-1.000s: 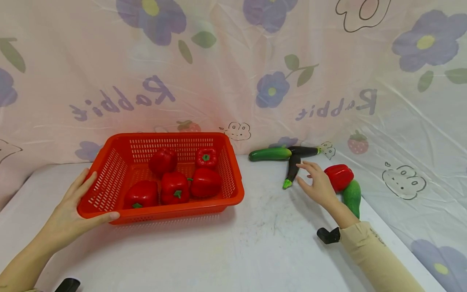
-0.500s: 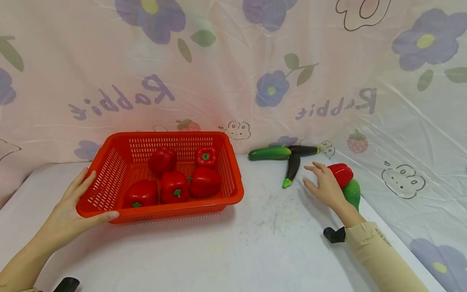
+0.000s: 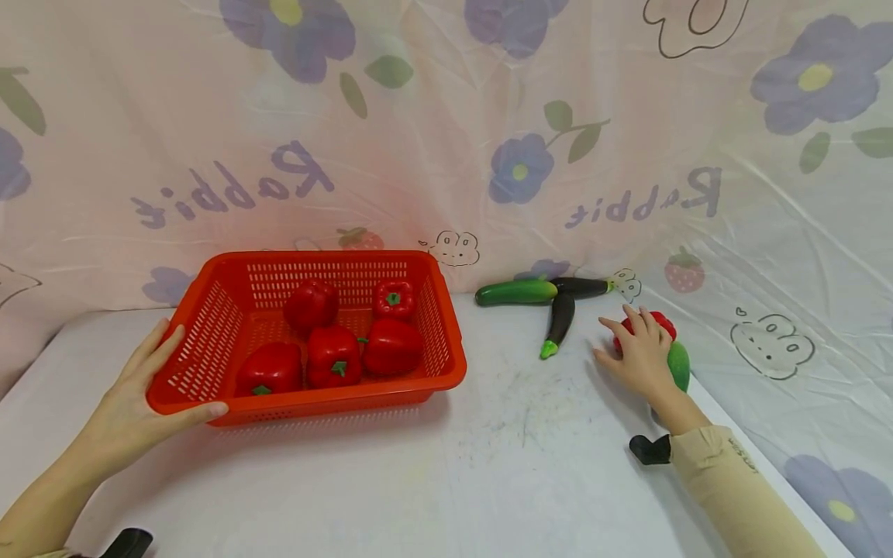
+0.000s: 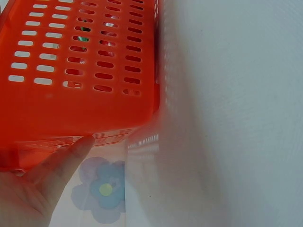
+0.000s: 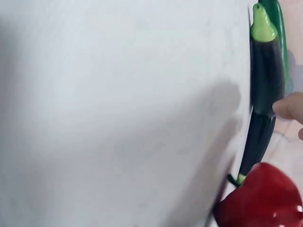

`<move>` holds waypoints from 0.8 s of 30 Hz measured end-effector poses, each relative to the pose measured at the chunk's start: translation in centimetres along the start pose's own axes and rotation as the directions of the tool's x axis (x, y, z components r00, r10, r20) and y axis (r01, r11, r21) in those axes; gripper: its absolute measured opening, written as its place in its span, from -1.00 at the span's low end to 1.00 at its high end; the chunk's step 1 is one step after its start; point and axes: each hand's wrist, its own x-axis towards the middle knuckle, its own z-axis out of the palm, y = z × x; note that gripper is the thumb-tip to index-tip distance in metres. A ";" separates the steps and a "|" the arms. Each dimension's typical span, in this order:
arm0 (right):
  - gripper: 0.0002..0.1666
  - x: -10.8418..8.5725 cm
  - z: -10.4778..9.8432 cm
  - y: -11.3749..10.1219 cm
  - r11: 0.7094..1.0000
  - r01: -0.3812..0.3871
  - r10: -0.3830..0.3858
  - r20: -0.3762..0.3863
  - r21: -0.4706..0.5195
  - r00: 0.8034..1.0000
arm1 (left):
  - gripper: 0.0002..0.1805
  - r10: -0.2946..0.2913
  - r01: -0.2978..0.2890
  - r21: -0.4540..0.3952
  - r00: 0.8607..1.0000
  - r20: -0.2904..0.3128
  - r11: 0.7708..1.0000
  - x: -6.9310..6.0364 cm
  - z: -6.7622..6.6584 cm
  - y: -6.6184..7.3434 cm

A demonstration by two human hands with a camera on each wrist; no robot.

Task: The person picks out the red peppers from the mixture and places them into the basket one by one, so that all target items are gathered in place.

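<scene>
My left hand [image 3: 122, 411] rests against the left corner of a red plastic basket [image 3: 328, 399], its fingers along the left rim and its thumb across the front. In the left wrist view, a straight digit lies against the basket wall [image 4: 85, 111]. Inside are several red bell peppers [image 3: 335, 356]. Over on the right, my right hand [image 3: 642, 360] hovers with loosely spread fingers at another red bell pepper [image 3: 665, 322], partly covering it in the head view. The right wrist view shows that bell pepper [image 5: 260, 198] apart from the visible fingertips.
A smooth green cucumber-like vegetable [image 3: 516, 292] and two dark eggplants [image 3: 560, 318] [image 3: 582, 287] lie by the back curtain [image 3: 418, 155]. A plump green vegetable [image 3: 679, 366] sits beside the right-hand pepper, near the right edge of the white table [image 3: 488, 465].
My right hand has moved right, away from the eggplants, and now covers part of the red bell pepper and green vegetable. The left hand and basket stay in place.
</scene>
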 end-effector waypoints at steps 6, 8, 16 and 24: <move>-0.36 -0.4 0.4 1.3 1.000 -0.030 0.030 -0.031 -0.001 0.999 | 0.20 0.004 -0.004 -0.004 1.000 -0.001 1.000 0.0 0.0 0.0; -0.37 -0.5 0.4 1.5 0.999 -0.040 0.040 -0.047 0.003 0.998 | 0.20 0.007 -0.007 -0.005 1.000 -0.004 1.000 0.0 0.0 0.0; -0.39 -0.6 0.3 1.8 0.996 -0.085 0.085 -0.085 0.012 0.993 | 0.20 0.003 -0.003 0.001 1.000 -0.002 1.000 0.0 -0.1 0.0; -0.26 -0.5 -0.3 1.9 0.989 -0.144 0.145 -0.063 0.026 0.987 | 0.20 0.005 -0.005 -0.007 1.000 -0.004 1.000 -0.1 0.0 0.0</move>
